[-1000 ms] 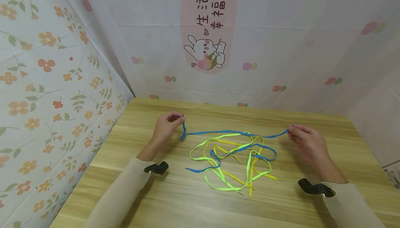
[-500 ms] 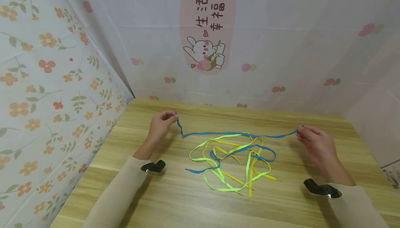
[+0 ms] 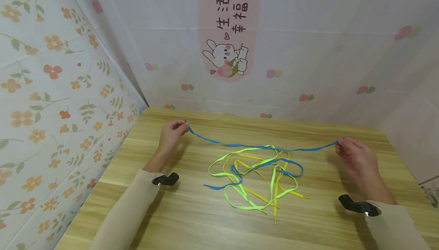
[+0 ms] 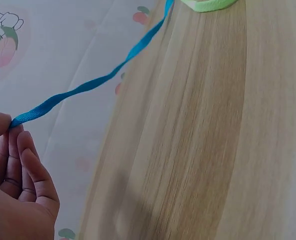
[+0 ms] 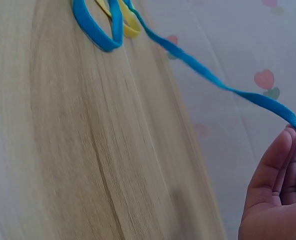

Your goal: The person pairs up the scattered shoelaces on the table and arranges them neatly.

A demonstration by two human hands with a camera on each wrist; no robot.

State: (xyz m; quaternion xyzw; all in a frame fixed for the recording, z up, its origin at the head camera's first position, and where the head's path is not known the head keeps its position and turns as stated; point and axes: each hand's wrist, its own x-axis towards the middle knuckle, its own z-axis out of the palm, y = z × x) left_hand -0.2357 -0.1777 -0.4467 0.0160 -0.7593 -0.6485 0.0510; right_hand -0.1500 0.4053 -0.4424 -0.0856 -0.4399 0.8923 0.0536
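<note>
A flat blue shoelace [image 3: 236,145] stretches in a shallow sag between the two hands. Near the table's far left, the left hand [image 3: 171,133] pinches one end between thumb and fingertips. The right hand [image 3: 358,160] pinches the other end over the right side. In the left wrist view the lace rises twisted from the left hand [image 4: 22,175]; in the right wrist view it slopes down to the right hand [image 5: 278,185]. Below the held lace lies a loose tangle: a lime green shoelace [image 3: 228,196], a yellow shoelace [image 3: 275,200] and another blue length [image 3: 219,187].
Under everything is a wood-grain table [image 3: 192,219]. A white printed curtain [image 3: 154,32] hangs behind its far edge, and a floral curtain [image 3: 51,109] stands along the left. Each sleeve carries a black wrist mount, left mount [image 3: 168,179] and right mount [image 3: 358,206].
Both hands have moved apart, the left toward the left and the right toward the right. The blue shoelace's left part, earlier drooping to a bend, now spans smoothly. The tangle stays put.
</note>
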